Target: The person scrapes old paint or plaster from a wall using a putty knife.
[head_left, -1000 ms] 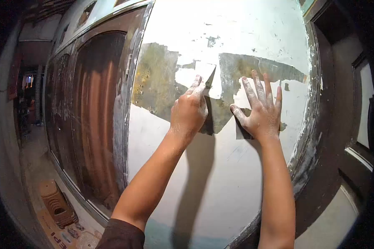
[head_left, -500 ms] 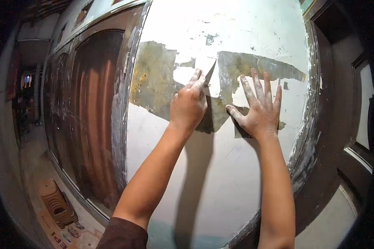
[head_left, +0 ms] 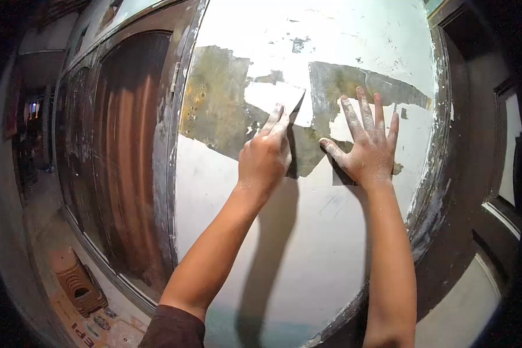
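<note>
My left hand (head_left: 265, 153) is closed on a flat, pale scraper-like blade (head_left: 285, 95), its fingers stretched along it; the handle is hidden. The blade lies against the wall (head_left: 232, 203), over a grey-brown patch (head_left: 214, 93) of bare surface between white areas. Its right corner stands off a little and casts a shadow. Further right, my right hand (head_left: 368, 152) rests with spread fingers on the wall, across a patch edge, and holds nothing. White dust covers the fingers of both hands.
A dark wooden door frame with a brown curtained panel (head_left: 130, 168) stands at the left. Stacked brown plastic stools (head_left: 80, 284) are on the floor at lower left, beside printed cardboard (head_left: 78, 325). Another dark door (head_left: 475, 191) is at the right.
My left hand and the blade have moved down the wall, and more of the blade's face shows. My right hand keeps its place on the wall. The view has shifted slightly.
</note>
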A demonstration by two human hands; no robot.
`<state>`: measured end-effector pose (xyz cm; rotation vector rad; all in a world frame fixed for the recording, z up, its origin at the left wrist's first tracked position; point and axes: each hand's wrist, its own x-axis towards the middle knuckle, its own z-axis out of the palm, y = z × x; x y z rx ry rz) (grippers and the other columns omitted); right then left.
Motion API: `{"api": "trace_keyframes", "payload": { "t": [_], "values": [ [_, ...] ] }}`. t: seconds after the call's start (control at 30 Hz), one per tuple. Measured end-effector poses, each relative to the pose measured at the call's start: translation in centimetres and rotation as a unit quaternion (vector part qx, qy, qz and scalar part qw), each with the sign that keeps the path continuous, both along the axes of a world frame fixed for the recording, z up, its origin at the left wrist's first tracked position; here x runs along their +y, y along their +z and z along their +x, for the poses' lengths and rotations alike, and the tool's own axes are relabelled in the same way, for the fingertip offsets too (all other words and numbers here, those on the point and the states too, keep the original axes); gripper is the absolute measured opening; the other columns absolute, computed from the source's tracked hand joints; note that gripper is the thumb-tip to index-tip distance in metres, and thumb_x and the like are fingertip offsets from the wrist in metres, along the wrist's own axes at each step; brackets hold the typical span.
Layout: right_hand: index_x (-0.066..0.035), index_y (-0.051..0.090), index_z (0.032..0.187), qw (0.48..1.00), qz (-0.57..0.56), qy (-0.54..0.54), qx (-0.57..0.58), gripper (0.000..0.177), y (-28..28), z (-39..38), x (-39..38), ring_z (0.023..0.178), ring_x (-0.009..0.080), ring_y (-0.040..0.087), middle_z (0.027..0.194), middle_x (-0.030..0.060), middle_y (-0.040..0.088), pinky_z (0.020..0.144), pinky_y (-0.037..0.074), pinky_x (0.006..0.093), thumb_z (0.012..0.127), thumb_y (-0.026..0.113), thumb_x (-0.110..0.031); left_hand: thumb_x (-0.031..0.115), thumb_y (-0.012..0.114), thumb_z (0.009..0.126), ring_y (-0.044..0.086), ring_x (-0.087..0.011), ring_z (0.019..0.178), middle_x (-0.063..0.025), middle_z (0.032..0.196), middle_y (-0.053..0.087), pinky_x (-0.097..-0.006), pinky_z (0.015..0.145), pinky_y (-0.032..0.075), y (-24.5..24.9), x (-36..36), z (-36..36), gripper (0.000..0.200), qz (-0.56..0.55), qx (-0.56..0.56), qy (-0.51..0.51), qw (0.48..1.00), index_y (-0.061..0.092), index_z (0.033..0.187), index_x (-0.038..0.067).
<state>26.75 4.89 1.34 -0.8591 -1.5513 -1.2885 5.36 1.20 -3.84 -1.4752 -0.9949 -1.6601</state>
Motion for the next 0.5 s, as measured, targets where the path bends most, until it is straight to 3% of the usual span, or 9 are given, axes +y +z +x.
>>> {"api": "trace_keyframes", "payload": {
  "t": [0.03, 0.07, 0.1, 0.17, 0.2, 0.3, 0.37, 0.5],
  "values": [
    [-0.034, 0.045, 0.16, 1.0, 0.002, -0.001, 0.0, 0.091, 0.0, 0.0, 0.0, 0.163, 0.0266, 0.013, 0.174, -0.001, 0.029, 0.128, 0.005, 0.0623, 0.083, 0.064, -0.079, 0.003, 0.054, 0.093, 0.072, -0.0404, 0.107, -0.0104, 0.15, 0.059, -0.0507, 0.092, 0.059, 0.5, 0.2, -0.1, 0.043, -0.011, 0.001, 0.016, 1.0, 0.065, 0.134, 0.006],
    [-0.034, 0.045, 0.16, 1.0, 0.006, -0.003, -0.003, 0.09, 0.1, -0.1, 0.0, 0.163, 0.0265, 0.014, 0.173, -0.001, 0.03, 0.128, 0.006, 0.0624, 0.084, 0.064, -0.078, 0.004, 0.055, 0.093, 0.072, -0.041, 0.105, -0.0102, 0.15, 0.059, -0.0507, 0.09, 0.059, 1.5, 0.5, -0.4, 0.043, 0.03, 0.01, 0.01, 0.999, 0.065, 0.134, 0.006],
    [-0.034, 0.046, 0.16, 1.0, 0.003, -0.003, 0.0, 0.089, 0.1, -0.1, -0.1, 0.162, 0.0265, 0.015, 0.173, -0.0007, 0.031, 0.128, 0.006, 0.0623, 0.084, 0.066, -0.077, 0.004, 0.055, 0.093, 0.072, -0.041, 0.105, -0.0102, 0.15, 0.059, -0.0507, 0.09, 0.059, 1.8, 0.3, -0.6, 0.043, 0.03, 0.009, 0.009, 0.999, 0.065, 0.134, 0.006],
    [-0.034, 0.046, 0.159, 1.0, 0.014, 0.004, -0.002, 0.089, 0.1, -0.1, 0.0, 0.162, 0.0267, 0.015, 0.173, -0.0008, 0.031, 0.128, 0.007, 0.0626, 0.084, 0.065, -0.077, 0.002, 0.056, 0.097, 0.066, -0.0396, 0.122, -0.0183, 0.142, 0.064, -0.0452, 0.101, 0.056, 2.2, -0.2, -0.5, 0.034, 0.027, 0.003, -0.014, 1.0, 0.068, 0.129, 0.0],
    [-0.034, 0.046, 0.159, 1.0, 0.013, 0.002, 0.0, 0.089, 0.0, 0.0, 0.0, 0.162, 0.0267, 0.015, 0.173, -0.0008, 0.031, 0.128, 0.007, 0.0626, 0.084, 0.065, -0.077, 0.001, 0.059, 0.095, 0.066, -0.0384, 0.123, -0.0171, 0.142, 0.064, -0.0446, 0.1, 0.057, 1.2, -0.9, -0.1, 0.034, 0.006, -0.008, -0.011, 1.0, 0.069, 0.128, 0.002],
    [-0.034, 0.046, 0.159, 1.0, 0.018, -0.001, -0.004, 0.088, 0.0, 0.0, 0.3, 0.162, 0.0276, 0.017, 0.174, -0.0013, 0.029, 0.128, 0.007, 0.0635, 0.084, 0.066, -0.075, 0.0, 0.061, 0.093, 0.066, -0.0374, 0.122, -0.0171, 0.143, 0.063, -0.0442, 0.099, 0.057, -1.8, -1.0, -0.1, 0.035, -0.003, -0.014, -0.026, 1.0, 0.07, 0.127, 0.003],
    [-0.034, 0.046, 0.159, 1.0, 0.004, -0.005, 0.003, 0.087, 0.2, -0.2, 0.1, 0.162, 0.0278, 0.017, 0.173, -0.0014, 0.029, 0.128, 0.006, 0.064, 0.084, 0.067, -0.073, 0.001, 0.063, 0.092, 0.068, -0.0379, 0.116, -0.0107, 0.147, 0.061, -0.0436, 0.095, 0.058, -1.1, -0.9, 0.3, 0.038, -0.025, -0.037, -0.039, 0.998, 0.069, 0.13, 0.006],
    [-0.033, 0.043, 0.161, 1.0, 0.006, -0.013, 0.001, 0.088, 0.0, -0.1, 0.3, 0.162, 0.0259, 0.015, 0.174, -0.0016, 0.027, 0.129, 0.005, 0.0616, 0.085, 0.069, -0.07, 0.006, 0.06, 0.094, 0.07, -0.0374, 0.112, -0.0105, 0.146, 0.062, -0.0438, 0.092, 0.059, 0.6, -0.8, 0.5, 0.037, -0.012, -0.037, 0.012, 0.999, 0.069, 0.131, 0.007]
  ]
}}
